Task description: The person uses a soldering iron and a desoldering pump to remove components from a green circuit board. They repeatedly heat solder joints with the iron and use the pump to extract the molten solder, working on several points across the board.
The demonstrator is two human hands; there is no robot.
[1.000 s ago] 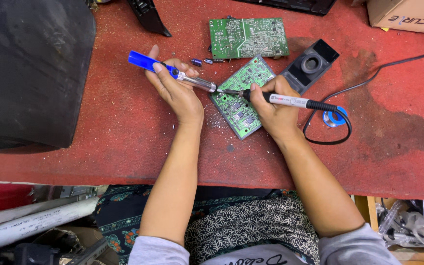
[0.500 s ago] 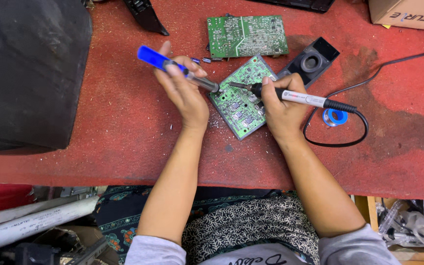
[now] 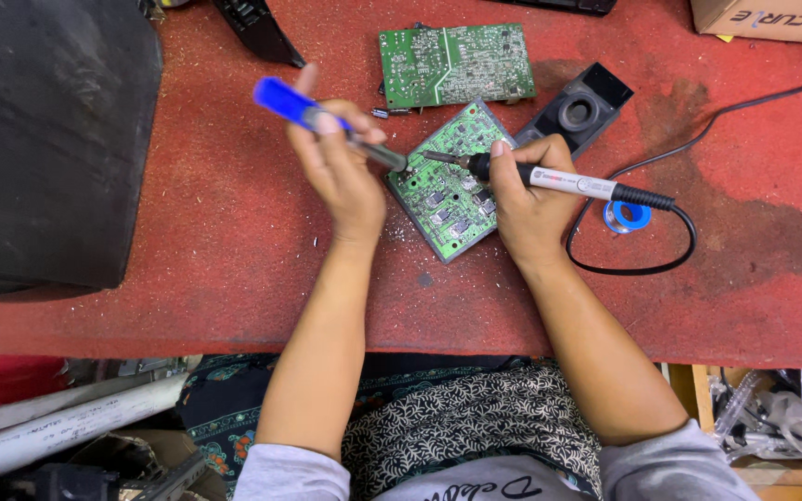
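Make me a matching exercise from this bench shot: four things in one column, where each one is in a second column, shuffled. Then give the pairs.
Things:
1. soldering iron
2. blue-handled tool
3. small circuit board
4. large circuit board

Places:
A. lying untouched at the far side of the red table
B. in the left hand
C. between both hands, under the tool tips
D. in the right hand

Pairs: 1-D, 2-B, 3-C, 4-A

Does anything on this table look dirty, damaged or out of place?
Yes. The red table covering has a large dark stain to the right of the soldering iron, and pale specks lie scattered around the small circuit board.
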